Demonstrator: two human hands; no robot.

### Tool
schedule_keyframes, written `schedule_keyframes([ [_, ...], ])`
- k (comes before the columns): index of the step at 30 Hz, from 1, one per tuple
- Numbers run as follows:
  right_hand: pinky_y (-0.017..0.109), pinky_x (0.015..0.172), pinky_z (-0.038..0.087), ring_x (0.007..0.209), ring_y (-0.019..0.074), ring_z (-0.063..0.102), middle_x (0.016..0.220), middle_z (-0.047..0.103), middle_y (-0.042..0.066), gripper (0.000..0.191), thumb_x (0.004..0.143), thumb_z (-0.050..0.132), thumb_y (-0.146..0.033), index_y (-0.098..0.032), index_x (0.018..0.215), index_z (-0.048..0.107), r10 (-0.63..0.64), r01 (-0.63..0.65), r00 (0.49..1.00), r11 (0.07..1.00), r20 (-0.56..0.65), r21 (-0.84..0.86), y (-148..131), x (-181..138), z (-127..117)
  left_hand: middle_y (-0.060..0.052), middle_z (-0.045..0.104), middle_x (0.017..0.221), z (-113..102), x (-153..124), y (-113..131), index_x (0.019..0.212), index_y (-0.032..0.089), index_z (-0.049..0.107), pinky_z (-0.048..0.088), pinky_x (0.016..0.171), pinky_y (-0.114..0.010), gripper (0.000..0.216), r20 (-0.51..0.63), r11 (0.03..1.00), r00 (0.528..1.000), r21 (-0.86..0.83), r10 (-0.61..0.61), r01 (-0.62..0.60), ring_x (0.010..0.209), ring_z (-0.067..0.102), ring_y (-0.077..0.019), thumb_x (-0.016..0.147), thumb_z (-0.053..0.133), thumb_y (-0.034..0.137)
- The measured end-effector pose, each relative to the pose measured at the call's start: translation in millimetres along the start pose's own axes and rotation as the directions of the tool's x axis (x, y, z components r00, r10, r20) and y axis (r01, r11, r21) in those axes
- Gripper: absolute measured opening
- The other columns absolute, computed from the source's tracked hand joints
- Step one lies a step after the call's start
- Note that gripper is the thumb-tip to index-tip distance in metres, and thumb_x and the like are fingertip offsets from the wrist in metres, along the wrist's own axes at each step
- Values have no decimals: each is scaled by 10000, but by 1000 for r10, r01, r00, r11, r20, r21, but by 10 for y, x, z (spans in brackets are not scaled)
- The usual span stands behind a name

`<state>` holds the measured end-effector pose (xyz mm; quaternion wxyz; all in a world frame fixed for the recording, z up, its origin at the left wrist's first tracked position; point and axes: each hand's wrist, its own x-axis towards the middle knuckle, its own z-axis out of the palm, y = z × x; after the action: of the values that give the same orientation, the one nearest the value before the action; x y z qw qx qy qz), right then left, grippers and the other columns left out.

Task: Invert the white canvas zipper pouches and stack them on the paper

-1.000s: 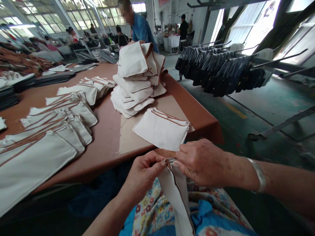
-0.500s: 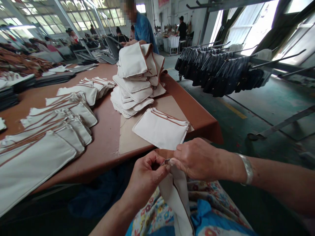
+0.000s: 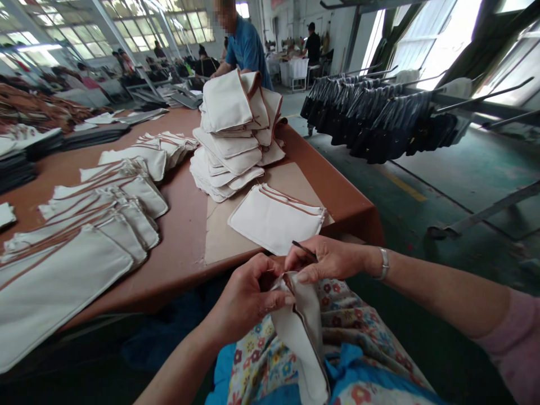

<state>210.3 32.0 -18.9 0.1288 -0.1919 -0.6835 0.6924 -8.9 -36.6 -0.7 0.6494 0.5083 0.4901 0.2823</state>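
Observation:
A white fabric pouch with brown edging hangs over my lap, its top corner up between both hands. My left hand pinches that corner from the left, thumb on the fabric. From the right, my right hand grips the same corner with its thumb on the cloth. A thin dark tool sticks out of my right fist; its kind cannot be made out. Just beyond my hands, a few similar white pouches lie overlapped at the table edge. The fingertips behind the pouch are hidden.
On the brown-covered table, a tall stack of white pouches stands on a cardboard sheet. Rows of pouches lie at left. A rack of dark items is at right. A person in blue stands behind the table.
My right hand has turned and its wrist has moved left, so the dark tool now shows above its fingers. The pouch's top corner now lies more spread between the thumbs.

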Motion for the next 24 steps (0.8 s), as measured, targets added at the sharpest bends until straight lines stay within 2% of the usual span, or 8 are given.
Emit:
schedule_keyframes([
  [4, 175, 568, 358, 630, 66, 452, 714, 562, -23, 268, 819, 691, -323, -69, 891, 642, 43, -54, 993, 994, -112, -91, 60, -3, 53, 17, 568, 816, -124, -32, -47, 927, 162, 549, 348, 602, -204, 447, 95, 996, 993, 65, -64, 59, 723, 475, -123, 640, 866, 294],
  [8, 173, 546, 354, 600, 61, 447, 693, 576, -25, 246, 794, 705, -311, -81, 863, 651, 69, -78, 984, 996, -164, -50, 21, -14, 83, -8, 575, 838, -205, -27, -23, 939, 135, 594, 357, 643, -224, 345, 157, 994, 983, 59, -100, 91, 743, 478, -132, 781, 743, 402],
  [11, 170, 534, 344, 591, 60, 440, 672, 567, -30, 231, 773, 719, -291, -83, 846, 651, 95, -96, 979, 995, -180, 4, 18, -8, 100, -31, 604, 854, -207, 8, 1, 919, 124, 652, 371, 680, -236, 299, 134, 988, 980, 67, -144, 136, 761, 503, -144, 873, 624, 418],
  [14, 172, 541, 347, 604, 63, 452, 693, 580, -23, 258, 762, 735, -305, -84, 862, 647, 115, -107, 968, 993, -222, 47, 33, 0, 119, -40, 639, 876, -172, 47, -6, 899, 130, 687, 383, 691, -238, 242, 75, 984, 982, 45, -173, 170, 763, 534, -151, 845, 653, 364],
  [18, 179, 553, 358, 611, 69, 475, 719, 614, -10, 281, 755, 745, -323, -88, 873, 647, 130, -110, 958, 990, -257, 92, 29, 1, 150, -35, 637, 838, -116, 71, -17, 888, 127, 693, 364, 629, -225, 244, 74, 985, 983, 26, -170, 168, 699, 521, -133, 802, 693, 355],
  [21, 182, 552, 356, 604, 74, 476, 691, 611, -18, 218, 746, 737, -282, -98, 826, 653, 128, -119, 945, 992, -301, 48, 8, 4, 179, -35, 628, 840, -89, 76, -8, 879, 121, 705, 362, 620, -220, 235, 81, 990, 987, 37, -141, 138, 702, 514, -130, 779, 711, 334],
  [24, 196, 593, 394, 645, 95, 519, 713, 636, -2, 125, 767, 696, -217, -105, 815, 670, 89, -97, 935, 995, -344, -5, 2, 6, 216, -39, 644, 830, -82, 80, -13, 914, 125, 715, 365, 607, -221, 220, 117, 984, 977, 16, -176, 176, 689, 524, -133, 755, 710, 277],
])
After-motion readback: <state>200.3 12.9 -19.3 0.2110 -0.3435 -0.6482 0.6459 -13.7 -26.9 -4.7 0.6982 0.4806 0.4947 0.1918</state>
